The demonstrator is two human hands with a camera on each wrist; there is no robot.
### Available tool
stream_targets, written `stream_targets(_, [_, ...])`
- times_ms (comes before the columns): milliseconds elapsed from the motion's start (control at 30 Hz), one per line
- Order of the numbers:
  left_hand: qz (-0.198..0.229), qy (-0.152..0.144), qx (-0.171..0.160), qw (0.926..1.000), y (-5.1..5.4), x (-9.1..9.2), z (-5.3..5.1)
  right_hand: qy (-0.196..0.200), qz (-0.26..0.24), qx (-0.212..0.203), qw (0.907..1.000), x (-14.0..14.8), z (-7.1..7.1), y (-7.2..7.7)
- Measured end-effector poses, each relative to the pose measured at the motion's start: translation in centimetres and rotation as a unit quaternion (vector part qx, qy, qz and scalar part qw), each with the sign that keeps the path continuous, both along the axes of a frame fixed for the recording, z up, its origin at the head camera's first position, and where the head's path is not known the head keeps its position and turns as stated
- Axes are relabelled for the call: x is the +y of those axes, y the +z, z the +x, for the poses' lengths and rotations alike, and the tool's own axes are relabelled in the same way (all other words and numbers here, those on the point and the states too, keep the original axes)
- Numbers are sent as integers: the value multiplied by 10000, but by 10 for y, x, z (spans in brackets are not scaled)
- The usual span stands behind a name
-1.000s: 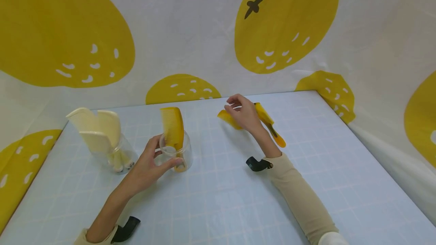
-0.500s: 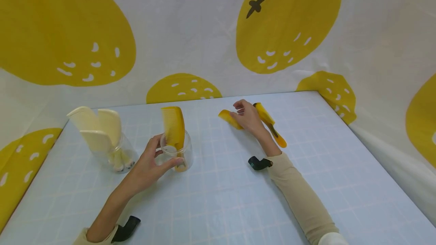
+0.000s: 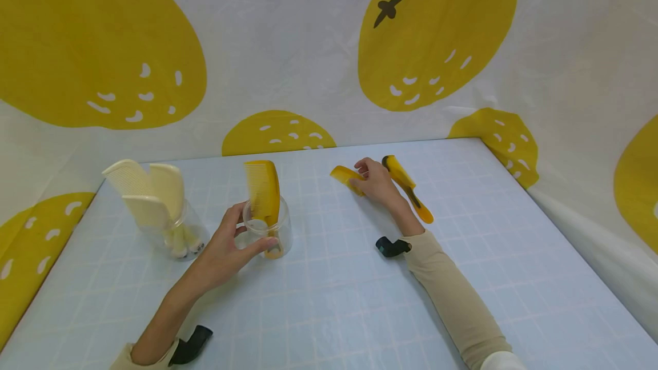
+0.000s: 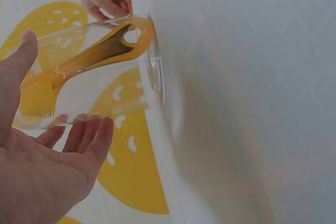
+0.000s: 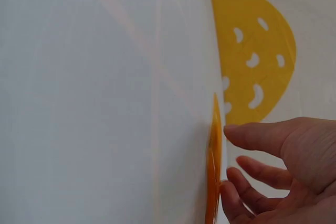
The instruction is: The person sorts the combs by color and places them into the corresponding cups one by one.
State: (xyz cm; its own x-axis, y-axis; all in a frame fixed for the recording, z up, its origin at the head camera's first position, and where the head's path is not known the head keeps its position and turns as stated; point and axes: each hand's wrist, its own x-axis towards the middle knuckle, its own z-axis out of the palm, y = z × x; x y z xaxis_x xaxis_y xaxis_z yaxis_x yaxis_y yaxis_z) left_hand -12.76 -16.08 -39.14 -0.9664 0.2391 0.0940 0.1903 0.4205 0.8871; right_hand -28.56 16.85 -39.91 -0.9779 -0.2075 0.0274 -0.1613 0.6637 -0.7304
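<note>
My left hand [image 3: 221, 256] grips a clear jar [image 3: 285, 227], thumb on one side and fingers on the other. A yellow comb [image 3: 263, 190] stands in it, teeth end up; its dark-streaked handle with a hole shows through the wall in the left wrist view. At the back of the table my right hand [image 3: 379, 184] hovers with loosely bent fingers over another yellow comb [image 3: 341, 175], partly hidden by the hand. In the right wrist view the thumb and fingertips sit close to that comb [image 5: 213, 171], not closed round it. Whether they touch it, I cannot tell.
Right of my right hand lies a yellow and dark comb [image 3: 421, 210] on the table. At the left, a second clear jar [image 3: 190, 221] holds several cream combs [image 3: 149, 193]. A white cloth [image 3: 288, 44] with yellow fruit shapes hangs behind the table [image 3: 329, 313].
My right hand has come down and slightly right, closer to the comb beneath it. My left hand and the jar have stayed in place.
</note>
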Motion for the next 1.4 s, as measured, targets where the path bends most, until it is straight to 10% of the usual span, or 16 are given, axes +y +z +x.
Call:
stream_targets(800, [-20,-11,-68,10000,4,1,3,58,282,6,9996,1,1,-2])
stream_targets(1400, [-67,6,-98,9999,3,0,2,216,-195,633,9976,-7,9,27])
